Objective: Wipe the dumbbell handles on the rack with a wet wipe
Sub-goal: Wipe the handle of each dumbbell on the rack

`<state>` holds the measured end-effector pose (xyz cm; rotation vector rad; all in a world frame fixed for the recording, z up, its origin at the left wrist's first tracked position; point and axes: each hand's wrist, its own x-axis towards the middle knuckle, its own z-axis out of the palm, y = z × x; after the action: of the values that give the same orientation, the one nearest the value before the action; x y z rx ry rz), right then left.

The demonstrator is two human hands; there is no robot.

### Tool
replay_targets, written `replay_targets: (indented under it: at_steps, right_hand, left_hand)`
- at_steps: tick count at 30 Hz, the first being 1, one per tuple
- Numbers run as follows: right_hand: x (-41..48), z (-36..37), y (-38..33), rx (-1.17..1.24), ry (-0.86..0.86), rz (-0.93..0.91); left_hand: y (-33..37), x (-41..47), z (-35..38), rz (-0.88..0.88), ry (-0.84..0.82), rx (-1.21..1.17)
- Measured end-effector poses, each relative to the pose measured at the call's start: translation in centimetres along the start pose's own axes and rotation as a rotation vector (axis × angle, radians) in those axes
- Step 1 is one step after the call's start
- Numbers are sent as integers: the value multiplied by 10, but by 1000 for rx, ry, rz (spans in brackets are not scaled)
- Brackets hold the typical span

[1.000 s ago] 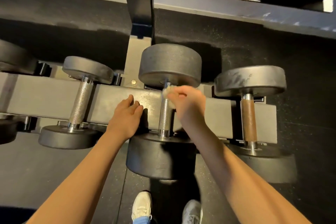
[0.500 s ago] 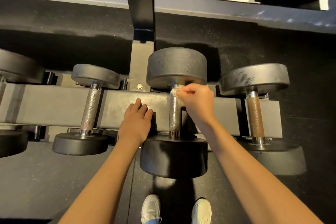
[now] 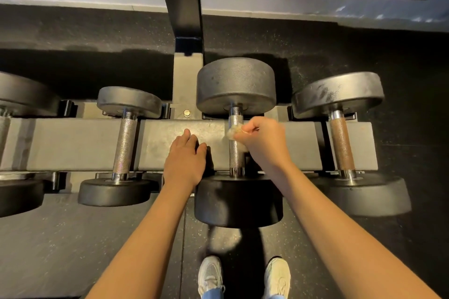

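The rack (image 3: 73,148) spans mid-frame. Across it lie the big dumbbell (image 3: 235,85) at centre, a brown-handled dumbbell (image 3: 341,145) to the right and a smaller dumbbell (image 3: 125,143) to the left. My left hand (image 3: 185,160) rests flat on the beam, fingers straight and together, just left of the centre handle (image 3: 236,153). My right hand (image 3: 264,143), fingers curled, pinches the wet wipe (image 3: 233,132) against that handle's upper part, hiding the beam behind it. My white shoes (image 3: 210,274) show at bottom centre.
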<state>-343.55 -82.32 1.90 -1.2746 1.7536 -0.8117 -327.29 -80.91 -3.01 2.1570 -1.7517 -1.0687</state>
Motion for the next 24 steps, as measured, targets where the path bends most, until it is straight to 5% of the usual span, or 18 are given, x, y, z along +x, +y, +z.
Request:
replay_targets:
  at_steps: [6, 13, 20, 24]
  right_hand:
    - [-20, -5, 7, -276, -231, 7]
    - [14, 14, -19, -104, 199, -148]
    - [-9, 5, -3, -358, -25, -126]
    - [5, 9, -13, -201, 123, -187]
  left_hand:
    - [2, -2, -1, 3, 0, 23]
    - [4, -3, -4, 11, 16, 70]
    - [3, -3, -3, 11, 7, 102]
    - [3, -2, -3, 15, 15, 117]
